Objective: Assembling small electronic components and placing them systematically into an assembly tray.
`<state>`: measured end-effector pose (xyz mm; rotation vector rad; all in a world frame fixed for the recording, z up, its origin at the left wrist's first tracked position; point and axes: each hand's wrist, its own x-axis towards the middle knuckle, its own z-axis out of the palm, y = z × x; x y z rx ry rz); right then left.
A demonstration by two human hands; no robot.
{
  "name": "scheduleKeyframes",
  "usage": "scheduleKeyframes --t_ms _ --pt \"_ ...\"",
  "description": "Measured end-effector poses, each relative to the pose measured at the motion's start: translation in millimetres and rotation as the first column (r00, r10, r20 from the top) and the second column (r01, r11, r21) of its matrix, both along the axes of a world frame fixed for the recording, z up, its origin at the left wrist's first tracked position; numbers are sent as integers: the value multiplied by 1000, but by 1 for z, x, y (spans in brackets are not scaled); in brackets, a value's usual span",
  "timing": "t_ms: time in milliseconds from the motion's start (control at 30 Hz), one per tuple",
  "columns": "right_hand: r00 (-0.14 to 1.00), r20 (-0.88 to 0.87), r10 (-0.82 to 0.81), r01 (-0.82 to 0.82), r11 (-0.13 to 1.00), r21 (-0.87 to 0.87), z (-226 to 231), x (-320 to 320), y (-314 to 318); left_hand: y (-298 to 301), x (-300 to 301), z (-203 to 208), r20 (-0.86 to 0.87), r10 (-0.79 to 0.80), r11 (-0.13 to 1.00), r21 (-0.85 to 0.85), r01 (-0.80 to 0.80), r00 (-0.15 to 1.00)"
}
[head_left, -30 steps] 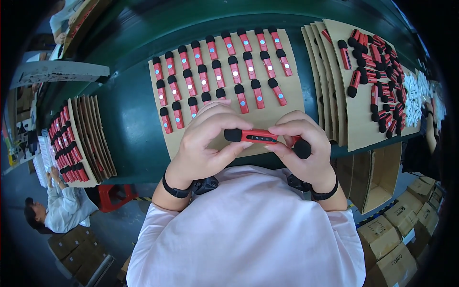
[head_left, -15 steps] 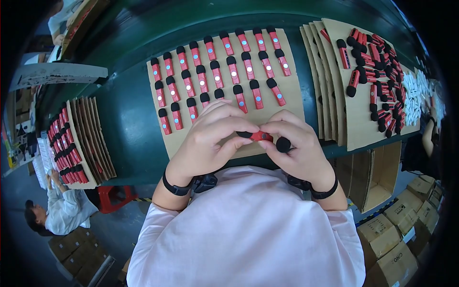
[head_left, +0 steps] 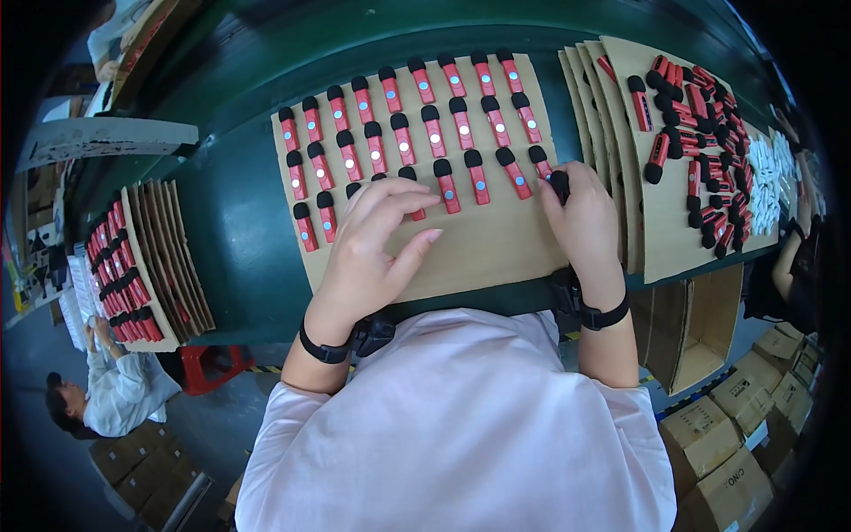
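Small red microphones with black foam heads lie in three rows on a cardboard sheet (head_left: 461, 257), most with a pale round sticker. My right hand (head_left: 585, 222) is at the sheet's right edge, its fingertips at the lower end of the last microphone (head_left: 539, 161) in the nearest row. A second microphone's black head (head_left: 558, 184) pokes out between the thumb and fingers of that hand; its body is hidden. Over the left part of the nearest row hovers my left hand (head_left: 368, 248), open and holding nothing, covering some microphones there.
To the right, stacked cardboard sheets (head_left: 612, 177) carry a heap of red microphones (head_left: 709, 151) beside white small parts (head_left: 769, 186). More loaded sheets (head_left: 164, 257) stand at the left on the green table (head_left: 239, 248). Co-workers sit at both sides; cartons (head_left: 709, 434) lie at lower right.
My hands have parted. The right went forward and right, and a microphone now lies at the end of the nearest row. My left hand has let go and opened.
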<state>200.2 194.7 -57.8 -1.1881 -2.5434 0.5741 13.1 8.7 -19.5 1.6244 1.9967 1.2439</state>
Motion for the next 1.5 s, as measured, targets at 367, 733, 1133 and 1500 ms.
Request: scheduleKeyframes --t_ms 367,733,1133,1500 --pt "950 -208 234 -258 961 -96 35 -9 -42 7 10 10 0 -40 999 -16 40 999" --pt "805 -532 261 -536 704 -466 60 -14 -53 -7 0 12 189 -121 980 179 87 974" --pt "813 -582 -18 -532 385 -754 57 1 -48 -11 3 16 296 -130 962 269 48 946" --pt "688 -663 295 -634 688 -353 65 -1 -52 -3 9 31 287 -165 986 82 148 943"
